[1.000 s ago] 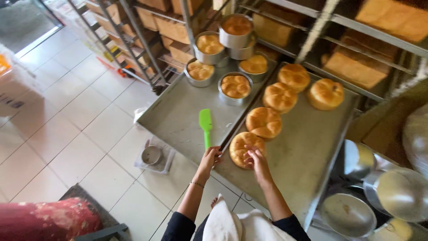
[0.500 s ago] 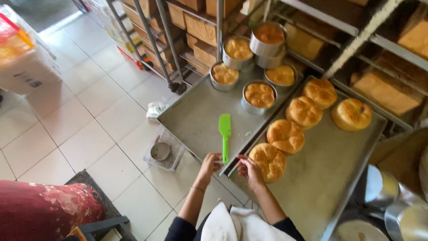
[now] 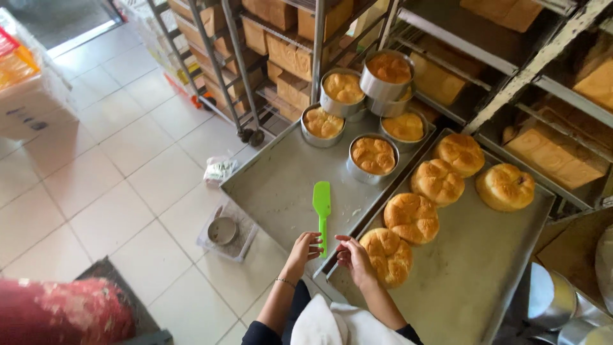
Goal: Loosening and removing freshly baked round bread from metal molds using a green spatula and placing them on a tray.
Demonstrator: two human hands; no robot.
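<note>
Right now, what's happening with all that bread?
A person stands over two metal trays. Their left hand is at the handle end of a green spatula lying on the left tray, which also carries round tins of baked bread. Their right hand rests beside the nearest round loaf on the right tray, where five golden loaves sit out of their tins.

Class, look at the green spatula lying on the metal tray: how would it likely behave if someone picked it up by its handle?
The green spatula looks thin and plastic, so probably light. Its flat blade may flex slightly. Lying flat on the tray, it should slide, not roll.
</note>
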